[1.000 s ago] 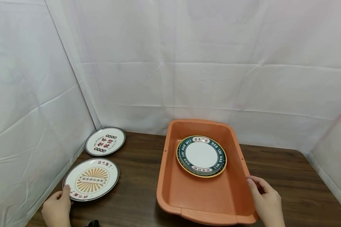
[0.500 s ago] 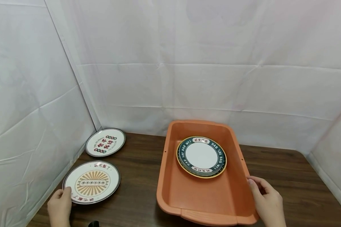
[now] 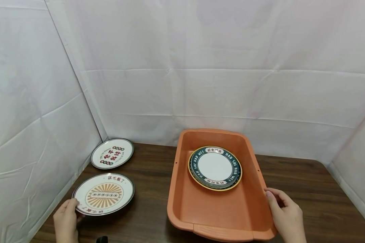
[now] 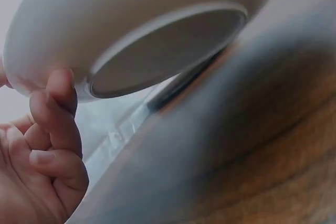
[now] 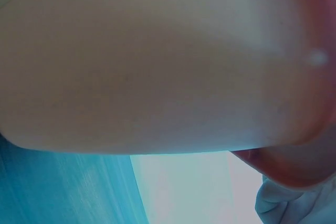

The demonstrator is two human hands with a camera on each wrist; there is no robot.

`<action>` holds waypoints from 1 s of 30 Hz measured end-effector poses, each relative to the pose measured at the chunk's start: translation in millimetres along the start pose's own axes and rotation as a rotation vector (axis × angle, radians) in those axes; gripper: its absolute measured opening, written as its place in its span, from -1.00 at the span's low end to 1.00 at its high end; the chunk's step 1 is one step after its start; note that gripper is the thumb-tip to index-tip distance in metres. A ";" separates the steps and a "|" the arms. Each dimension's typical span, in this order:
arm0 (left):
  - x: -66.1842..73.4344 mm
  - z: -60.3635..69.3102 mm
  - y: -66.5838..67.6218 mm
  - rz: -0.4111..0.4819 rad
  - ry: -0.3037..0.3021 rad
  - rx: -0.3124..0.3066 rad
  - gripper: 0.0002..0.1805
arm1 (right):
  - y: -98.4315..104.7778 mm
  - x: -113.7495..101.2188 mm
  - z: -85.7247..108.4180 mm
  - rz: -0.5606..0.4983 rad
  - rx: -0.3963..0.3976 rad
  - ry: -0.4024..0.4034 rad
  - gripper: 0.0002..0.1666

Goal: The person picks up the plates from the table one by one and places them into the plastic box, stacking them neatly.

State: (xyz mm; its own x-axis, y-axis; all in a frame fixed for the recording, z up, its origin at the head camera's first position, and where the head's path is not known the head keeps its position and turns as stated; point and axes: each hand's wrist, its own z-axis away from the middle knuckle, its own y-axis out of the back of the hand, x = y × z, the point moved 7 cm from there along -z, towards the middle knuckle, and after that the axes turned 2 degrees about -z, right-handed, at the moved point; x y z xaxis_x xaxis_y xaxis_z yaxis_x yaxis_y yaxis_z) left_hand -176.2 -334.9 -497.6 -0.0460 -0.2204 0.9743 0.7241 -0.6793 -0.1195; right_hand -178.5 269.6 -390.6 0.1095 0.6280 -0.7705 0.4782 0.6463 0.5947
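My left hand [image 3: 66,220] pinches the near-left rim of a white plate [image 3: 104,195] with a yellow sunburst design. The plate is raised off the table, and its pale underside with a foot ring fills the top of the left wrist view, where curled fingers [image 4: 60,90] support it from below. On the right, my right hand [image 3: 287,214] grips the side rim of an orange plastic tub [image 3: 222,211]. Inside the tub lies a stack of plates [image 3: 215,167], the top one white with a dark green lettered rim. In the right wrist view the tub's wall hides most of that hand.
Another white plate [image 3: 112,154] with red characters lies at the back left corner of the brown wooden table [image 3: 149,189]. White cloth [image 3: 176,84] hangs behind and at both sides. A small black object [image 3: 101,239] shows at the bottom edge.
The sunburst plate has come up off the table and shifted slightly right with my left hand. My right hand and the tub have stayed in place.
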 end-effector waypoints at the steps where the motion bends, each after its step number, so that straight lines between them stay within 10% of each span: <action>1: -2.7 -3.2 0.3 0.010 -0.002 0.005 -0.67 | 0.2 -0.4 -0.1 0.001 0.003 0.005 -0.58; 7: -25.0 -32.9 -4.3 0.140 0.001 0.004 -0.72 | 1.1 -0.8 -0.1 0.006 0.008 0.018 -0.58; 13: -22.3 -40.9 -27.3 0.206 -0.089 -0.130 -0.71 | 1.0 -1.5 0.2 0.001 0.006 0.013 -0.59; 22: 46.7 41.8 -84.0 0.197 -0.066 -0.259 -0.70 | 2.4 -4.1 1.7 -0.019 0.041 0.044 -0.64; 30: 61.8 76.6 -117.4 0.242 -0.095 -0.409 -0.74 | 2.1 -6.2 1.9 -0.031 0.023 0.040 -0.62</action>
State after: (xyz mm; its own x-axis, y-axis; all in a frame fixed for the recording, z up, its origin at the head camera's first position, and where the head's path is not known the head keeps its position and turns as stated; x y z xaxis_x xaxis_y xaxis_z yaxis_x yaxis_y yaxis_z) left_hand -211.3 -215.1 -408.8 0.1668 -0.3541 0.9202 0.3752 -0.8403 -0.3913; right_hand -176.5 266.2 -385.0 0.0600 0.6249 -0.7784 0.5008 0.6557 0.5650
